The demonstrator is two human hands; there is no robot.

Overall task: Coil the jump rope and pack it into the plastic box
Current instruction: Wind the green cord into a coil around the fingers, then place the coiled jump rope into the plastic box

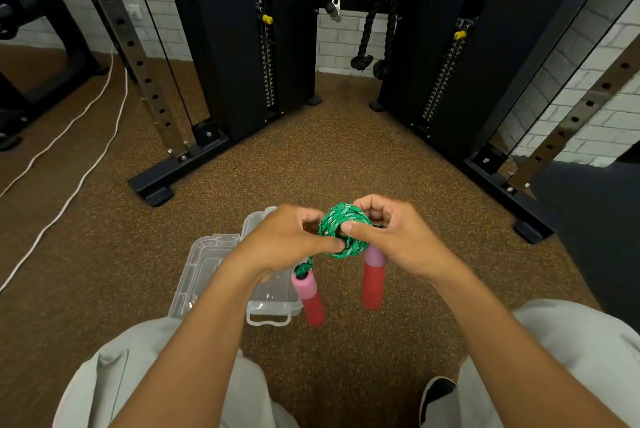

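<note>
The green braided jump rope point(341, 230) is wound into a tight bundle held between both hands above the floor. My left hand point(287, 237) pinches its left side, my right hand point(388, 230) grips its right side with the thumb across the coil. Two pink and red handles hang down from the bundle, one at the left point(309, 296) and one at the right point(374, 278). The clear plastic box point(277, 299) stands open on the floor below my left hand, its lid point(197, 271) lying flat to the left. My forearm hides part of the box.
Brown speckled rubber floor all around. Black cable machine columns point(239, 46) and their feet stand ahead on both sides. A black rope attachment point(374, 36) hangs at the back wall. A white cord point(69, 192) runs over the floor at left. My knees frame the bottom.
</note>
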